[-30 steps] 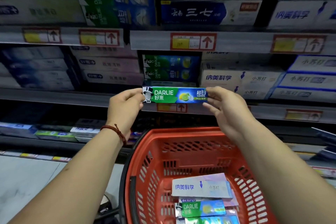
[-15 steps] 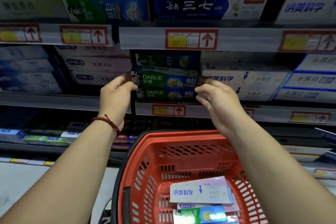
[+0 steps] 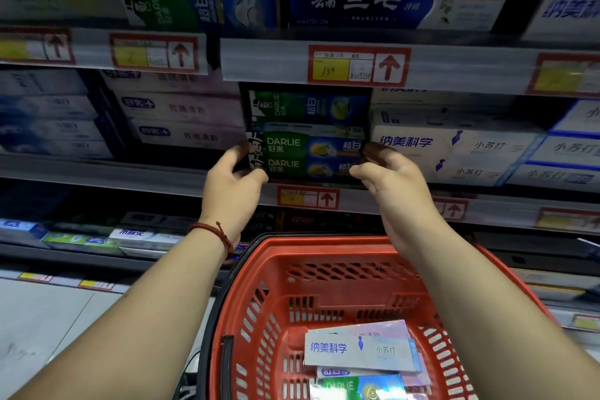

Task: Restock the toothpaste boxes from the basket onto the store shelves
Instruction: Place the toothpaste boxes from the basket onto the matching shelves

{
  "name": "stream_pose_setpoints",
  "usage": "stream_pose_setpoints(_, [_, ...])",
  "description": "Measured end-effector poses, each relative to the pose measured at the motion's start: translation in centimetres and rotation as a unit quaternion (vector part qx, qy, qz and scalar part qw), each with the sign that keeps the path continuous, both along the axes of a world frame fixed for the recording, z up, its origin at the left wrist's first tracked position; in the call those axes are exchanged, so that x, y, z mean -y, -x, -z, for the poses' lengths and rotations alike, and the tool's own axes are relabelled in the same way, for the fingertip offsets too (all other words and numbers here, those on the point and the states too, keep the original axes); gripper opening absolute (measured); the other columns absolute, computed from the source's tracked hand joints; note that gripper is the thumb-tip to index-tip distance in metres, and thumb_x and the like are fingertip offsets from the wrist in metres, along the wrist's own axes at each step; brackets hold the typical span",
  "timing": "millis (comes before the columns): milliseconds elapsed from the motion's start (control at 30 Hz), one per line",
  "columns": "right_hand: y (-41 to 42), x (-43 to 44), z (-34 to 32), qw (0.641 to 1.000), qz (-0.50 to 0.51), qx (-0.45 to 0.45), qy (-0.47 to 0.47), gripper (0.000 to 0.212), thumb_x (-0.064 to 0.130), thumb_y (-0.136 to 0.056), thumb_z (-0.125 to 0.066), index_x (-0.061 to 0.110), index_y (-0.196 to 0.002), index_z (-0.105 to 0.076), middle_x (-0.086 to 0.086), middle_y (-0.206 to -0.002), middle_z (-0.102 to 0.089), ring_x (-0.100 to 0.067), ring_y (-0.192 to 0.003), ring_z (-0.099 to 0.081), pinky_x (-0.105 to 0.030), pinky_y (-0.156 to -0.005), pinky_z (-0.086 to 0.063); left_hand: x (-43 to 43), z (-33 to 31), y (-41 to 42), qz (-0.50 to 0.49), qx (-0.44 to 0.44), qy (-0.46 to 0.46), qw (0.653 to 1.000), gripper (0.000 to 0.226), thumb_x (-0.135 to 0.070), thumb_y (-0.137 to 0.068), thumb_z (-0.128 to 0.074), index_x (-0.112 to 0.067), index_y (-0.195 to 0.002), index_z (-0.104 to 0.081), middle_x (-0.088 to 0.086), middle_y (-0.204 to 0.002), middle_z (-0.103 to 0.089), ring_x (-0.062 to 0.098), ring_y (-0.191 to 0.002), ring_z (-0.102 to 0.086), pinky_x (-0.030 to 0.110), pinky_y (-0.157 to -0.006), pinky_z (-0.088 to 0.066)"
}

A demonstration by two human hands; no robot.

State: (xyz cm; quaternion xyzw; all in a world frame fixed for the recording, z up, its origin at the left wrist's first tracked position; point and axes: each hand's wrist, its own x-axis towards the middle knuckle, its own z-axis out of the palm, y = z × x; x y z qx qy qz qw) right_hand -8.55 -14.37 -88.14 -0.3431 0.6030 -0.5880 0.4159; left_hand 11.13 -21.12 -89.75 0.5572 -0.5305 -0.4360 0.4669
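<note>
A green and blue Darlie toothpaste box [image 3: 305,146] lies on the middle shelf, on top of another Darlie box [image 3: 302,169]. My left hand [image 3: 232,185] grips its left end, fingers curled round the corner. My right hand [image 3: 393,185] pinches its right end between fingers and thumb. Below my arms stands the red basket [image 3: 324,245]. It holds a white and blue toothpaste box [image 3: 357,349] and under it another Darlie box [image 3: 357,388].
White boxes [image 3: 454,153] fill the slot right of the Darlie stack, pale boxes [image 3: 181,120] the slot to its left. Price rails with red arrow tags [image 3: 358,66] run along each shelf edge. A lower shelf [image 3: 97,239] carries more boxes. Grey floor shows at bottom left.
The Darlie box went from in front of the shelf edge up onto the shelf, on top of another Darlie box. Both hands stayed at its ends.
</note>
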Motion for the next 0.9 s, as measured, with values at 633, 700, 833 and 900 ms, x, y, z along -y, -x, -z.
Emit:
stream_pose_setpoints(633, [-0.9,-0.3,1.2,0.998,0.007,0.065,-0.022,0.026,0.010,-0.084,-0.071,0.026,-0.104,-0.067,0.004,-0.115,-0.071,-0.016,-0.117,-0.062,-0.043,-0.115,-0.040,-0.4,0.5,1.3,0.009,-0.038,-0.049,0.998,0.051,-0.004,-0.090,-0.064,-0.016,-0.139,-0.059,-0.003,-0.128,-0.068,0.013,-0.118,-0.062,0.036,-0.110,-0.047])
stream_pose_setpoints(700, [-0.7,-0.2,1.2,0.997,0.000,0.069,-0.018,0.026,0.010,-0.085,-0.071,0.027,-0.103,-0.066,0.004,-0.115,-0.071,-0.016,-0.117,-0.062,-0.043,-0.115,-0.040,-0.3,0.6,1.2,0.017,-0.034,-0.053,0.998,0.055,-0.005,-0.089,-0.065,-0.017,-0.142,-0.057,-0.002,-0.131,-0.066,0.015,-0.121,-0.061,0.041,-0.111,-0.046])
stream_pose_setpoints(833, [-0.5,-0.1,1.4,0.996,-0.007,0.088,-0.010,0.051,0.012,-0.080,-0.073,0.015,-0.129,-0.062,-0.002,-0.125,-0.068,-0.019,-0.122,-0.061,-0.043,-0.117,-0.039,-0.2,0.7,0.9,0.022,-0.027,-0.045,0.998,0.048,-0.007,-0.089,-0.065,-0.020,-0.135,-0.061,-0.010,-0.121,-0.068,0.010,-0.114,-0.063,0.041,-0.109,-0.048])
stream_pose_setpoints(900, [-0.5,-0.1,1.3,0.997,-0.006,0.078,-0.011,0.054,0.013,-0.078,-0.073,0.015,-0.131,-0.061,-0.001,-0.124,-0.069,-0.019,-0.121,-0.062,-0.043,-0.116,-0.041,-0.3,0.8,0.8,0.028,-0.007,-0.027,0.999,0.045,-0.008,-0.090,-0.065,-0.023,-0.132,-0.061,-0.011,-0.121,-0.068,0.008,-0.114,-0.062,0.040,-0.109,-0.048])
